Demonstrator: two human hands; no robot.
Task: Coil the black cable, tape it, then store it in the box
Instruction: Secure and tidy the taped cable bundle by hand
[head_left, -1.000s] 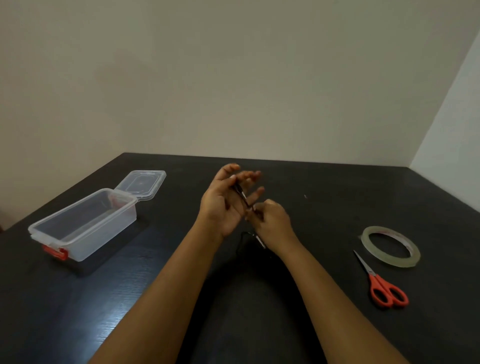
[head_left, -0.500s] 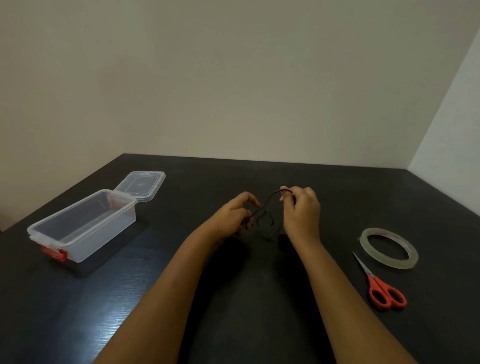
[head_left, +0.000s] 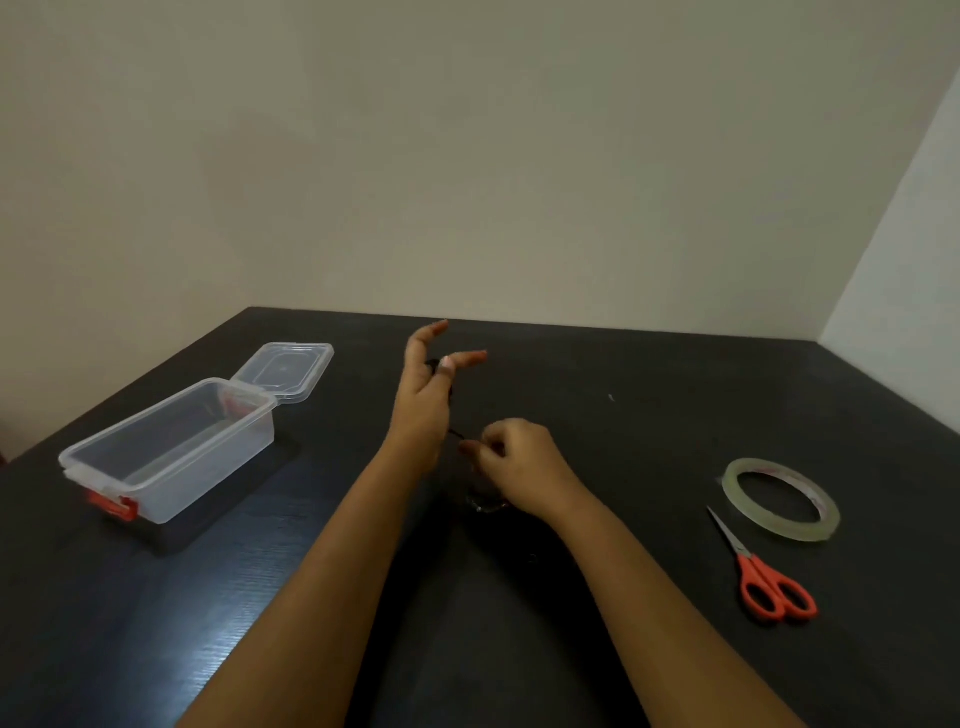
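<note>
- Standing upright mid-frame in the head view, the left hand (head_left: 423, 400) is spreading its fingers and pinning the black cable (head_left: 455, 432) under its thumb.
- The right hand (head_left: 519, 465) is curling low beside it, pinching the cable's strand above the table (head_left: 623, 623).
- The box (head_left: 208, 457) is sitting open, well to the left.

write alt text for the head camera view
A person's left hand and right hand hold a black cable between them above a dark table. An open clear box sits on the left; a tape roll and orange scissors lie on the right.
</note>
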